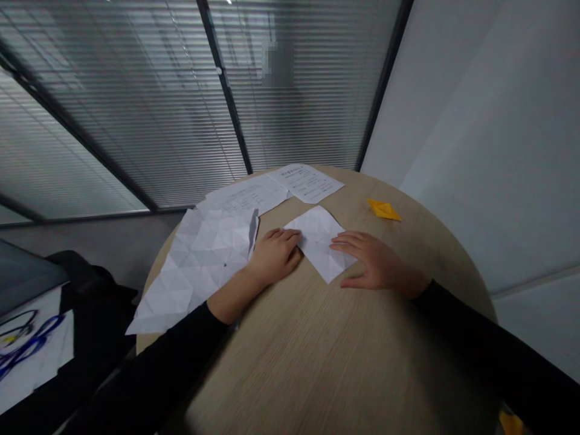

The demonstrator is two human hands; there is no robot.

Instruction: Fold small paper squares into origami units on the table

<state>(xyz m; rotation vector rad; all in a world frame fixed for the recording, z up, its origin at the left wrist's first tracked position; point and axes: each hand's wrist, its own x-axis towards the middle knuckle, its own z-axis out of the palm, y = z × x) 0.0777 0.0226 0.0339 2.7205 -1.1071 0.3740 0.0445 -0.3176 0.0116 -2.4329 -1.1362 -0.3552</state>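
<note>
A white square of paper (321,232) with crease lines lies on the table, turned so that one corner points towards me. At its left corner is my left hand (277,254), its bent fingers close together over the edge and its thumb tucked near them. Across the right edge lies my right hand (374,260), open, fingertips flat on the paper and the thumb spread away on the wood. What lies beneath the left fingers is hidden.
On the round wooden table (344,350), a large creased white sheet (194,260) spreads at left. Printed pages (308,182) lie at the back, and a folded yellow paper piece (384,209) sits at right. Blue-handled scissors (36,344) rest on papers at lower left.
</note>
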